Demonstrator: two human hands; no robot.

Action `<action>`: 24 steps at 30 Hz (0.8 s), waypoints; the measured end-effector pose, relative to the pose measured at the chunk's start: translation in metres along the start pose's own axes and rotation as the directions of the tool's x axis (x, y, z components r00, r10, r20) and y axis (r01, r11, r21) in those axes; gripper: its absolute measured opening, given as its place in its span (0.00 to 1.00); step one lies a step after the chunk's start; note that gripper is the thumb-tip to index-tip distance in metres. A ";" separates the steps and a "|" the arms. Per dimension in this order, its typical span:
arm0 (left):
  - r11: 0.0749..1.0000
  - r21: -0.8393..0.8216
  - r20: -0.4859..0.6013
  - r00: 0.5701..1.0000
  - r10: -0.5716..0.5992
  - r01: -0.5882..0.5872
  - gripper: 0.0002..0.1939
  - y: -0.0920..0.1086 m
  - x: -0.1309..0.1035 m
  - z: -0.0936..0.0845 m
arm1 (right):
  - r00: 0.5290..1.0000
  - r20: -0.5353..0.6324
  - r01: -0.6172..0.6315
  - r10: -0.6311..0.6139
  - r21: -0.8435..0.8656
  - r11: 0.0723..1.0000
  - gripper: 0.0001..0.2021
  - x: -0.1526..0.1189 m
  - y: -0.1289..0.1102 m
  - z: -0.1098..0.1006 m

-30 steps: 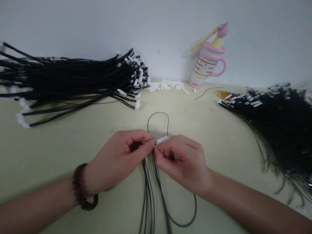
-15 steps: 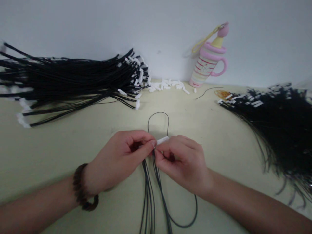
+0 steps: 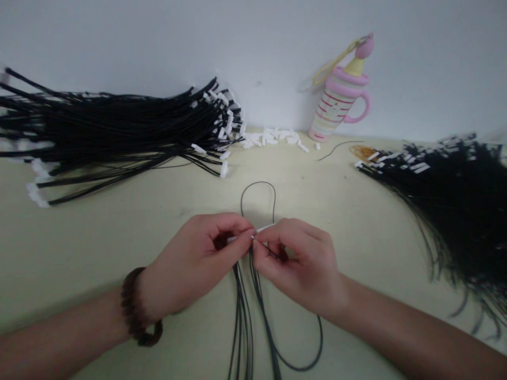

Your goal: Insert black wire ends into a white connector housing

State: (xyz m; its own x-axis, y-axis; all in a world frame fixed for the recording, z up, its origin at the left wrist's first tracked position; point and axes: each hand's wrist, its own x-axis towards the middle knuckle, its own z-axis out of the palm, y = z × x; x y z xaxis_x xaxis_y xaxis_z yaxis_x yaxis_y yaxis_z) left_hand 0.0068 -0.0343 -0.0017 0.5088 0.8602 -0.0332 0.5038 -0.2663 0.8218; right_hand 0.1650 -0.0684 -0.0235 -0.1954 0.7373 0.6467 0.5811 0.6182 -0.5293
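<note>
My left hand (image 3: 202,253) is closed in a pinch on a slim white connector (image 3: 264,228), most of which the fingers cover. Opposite it, my right hand (image 3: 303,258) pinches a thin black wire (image 3: 273,253), whose end meets the connector at my left fingertips. Several black wires (image 3: 238,316) hang from the connector toward the front edge of the view. One thin wire loop (image 3: 258,182) arches up behind both hands. The exact fit of the wire end in the connector is too small to tell.
A large bundle of black wires with white connectors (image 3: 130,126) lies at the back left. Loose white connectors (image 3: 273,137) are scattered along the wall. A pink striped cup (image 3: 335,105) stands there too. Another black wire pile (image 3: 459,206) fills the right side, beside orange-brown bands (image 3: 361,153).
Both hands stay together at the connector with only slight shifts. The white connector has turned and shows a narrower side; a wire now shows between my right fingers.
</note>
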 end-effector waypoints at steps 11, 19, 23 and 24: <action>0.992 0.125 -0.023 0.999 0.027 -0.024 0.11 -0.002 -0.003 0.005 | 1.000 0.025 0.015 -0.015 -0.010 1.000 0.04 0.001 -0.001 -0.002; 0.985 0.170 -0.031 0.999 0.035 -0.029 0.11 0.001 -0.004 0.004 | 0.999 0.028 0.015 -0.015 0.005 1.000 0.03 -0.001 0.000 -0.001; 0.979 0.200 -0.033 0.999 0.040 -0.032 0.11 0.001 -0.005 0.004 | 0.999 0.019 -0.027 0.027 0.013 1.000 0.04 0.000 -0.001 -0.001; 0.978 0.205 -0.033 0.999 0.041 -0.033 0.11 0.001 -0.005 0.004 | 1.000 0.020 -0.023 0.023 0.012 1.000 0.04 0.000 -0.001 -0.001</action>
State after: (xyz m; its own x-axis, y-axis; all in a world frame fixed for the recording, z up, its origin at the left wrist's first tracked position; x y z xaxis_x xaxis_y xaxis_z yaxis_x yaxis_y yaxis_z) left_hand 0.0076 -0.0412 -0.0031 0.5055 0.8626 0.0192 0.6192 -0.3781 0.6881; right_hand 0.1658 -0.0692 -0.0225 -0.1979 0.7569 0.6229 0.5756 0.6041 -0.5511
